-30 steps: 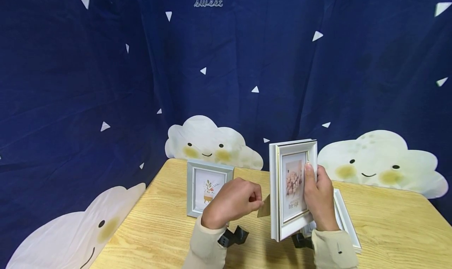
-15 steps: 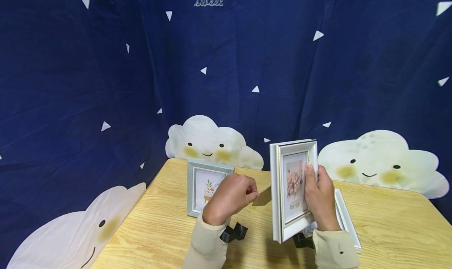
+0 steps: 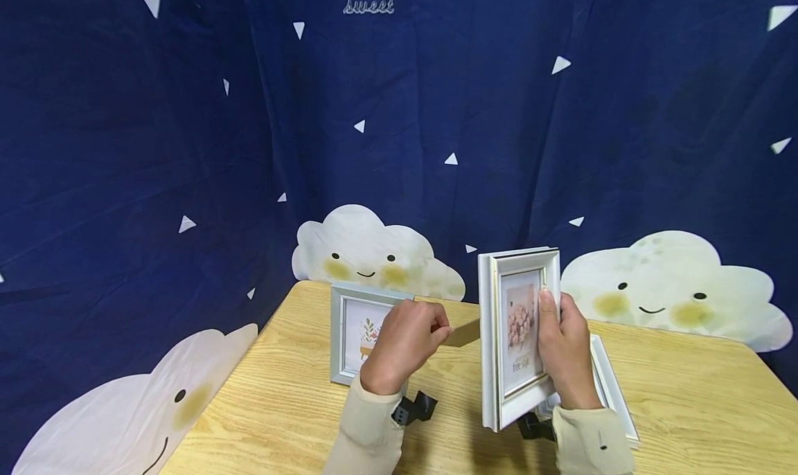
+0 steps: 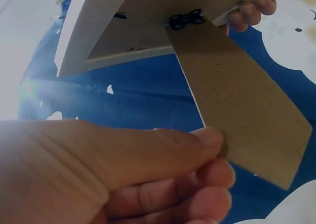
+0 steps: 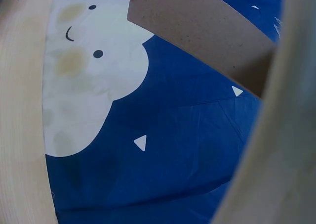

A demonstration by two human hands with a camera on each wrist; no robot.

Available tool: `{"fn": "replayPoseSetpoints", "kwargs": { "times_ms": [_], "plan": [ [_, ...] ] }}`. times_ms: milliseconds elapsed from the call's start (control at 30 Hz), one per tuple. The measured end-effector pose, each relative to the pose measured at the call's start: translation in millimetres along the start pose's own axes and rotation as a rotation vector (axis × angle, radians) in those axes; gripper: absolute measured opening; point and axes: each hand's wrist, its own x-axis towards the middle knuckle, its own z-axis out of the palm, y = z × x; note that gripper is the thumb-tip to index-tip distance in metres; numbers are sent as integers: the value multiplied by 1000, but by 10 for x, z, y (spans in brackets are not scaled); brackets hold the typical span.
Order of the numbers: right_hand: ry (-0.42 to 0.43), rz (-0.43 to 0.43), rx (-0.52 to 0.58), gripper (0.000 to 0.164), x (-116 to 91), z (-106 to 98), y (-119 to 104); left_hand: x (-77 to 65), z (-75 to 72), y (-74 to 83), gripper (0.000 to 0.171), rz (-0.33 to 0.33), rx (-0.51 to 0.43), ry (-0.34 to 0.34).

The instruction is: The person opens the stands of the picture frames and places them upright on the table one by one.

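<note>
A white photo frame (image 3: pixel 489 343) with a gold inner line and a pink flower picture stands upright above the table in the head view. My right hand (image 3: pixel 564 354) grips its right side, thumb on the front and the other fingers behind. My left hand (image 3: pixel 405 343) pinches the brown stand leg (image 4: pixel 242 100) at the frame's back between thumb and fingers. In the left wrist view the leg juts out from a black hinge (image 4: pixel 186 20) on the backboard. The right wrist view shows the leg too, with my left fingertips at its top edge.
A grey-blue photo frame (image 3: pixel 337 336) with a plant picture stands on the wooden table (image 3: pixel 262 399), partly behind my left hand. Another white frame (image 3: pixel 614 392) is on the table behind my right wrist. A dark blue curtain (image 3: pixel 399 115) with clouds hangs behind the table.
My left hand has moved up and slightly left, swinging the stand leg farther out from the frame's back. My right hand and the photo frame have hardly moved.
</note>
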Motion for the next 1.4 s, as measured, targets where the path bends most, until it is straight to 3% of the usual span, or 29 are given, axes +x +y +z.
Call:
{"fn": "replayPoseSetpoints", "kwargs": {
  "times_ms": [333, 500, 633, 733, 833, 1100, 1267, 1400],
  "plan": [
    [-4, -2, 16, 37, -2, 4, -16, -22, -69, 5, 10, 14, -48, -45],
    [3, -10, 13, 38, -10, 9, -17, -22, -103, 42, 12, 49, -135, 90],
    [-1, -12, 7, 39, -21, 12, -12, -7, -120, 97, 11, 79, -301, 206],
    [-13, -15, 9, 39, -21, 13, -14, -2, -134, 144, 19, 99, -433, 241],
    [-24, -13, 10, 39, -23, 14, -17, -7, -145, 187, 27, 117, -496, 247],
    [-56, -2, 2, 40, -23, 13, -11, -3, -130, 253, 26, 131, -476, 234],
    [-102, 16, -33, 43, -15, 0, -8, -1, -123, 240, 21, 82, -404, 272],
    [-173, 28, -61, 45, -3, -32, -11, -10, -121, 190, 20, 31, -369, 238]
  ]
}}
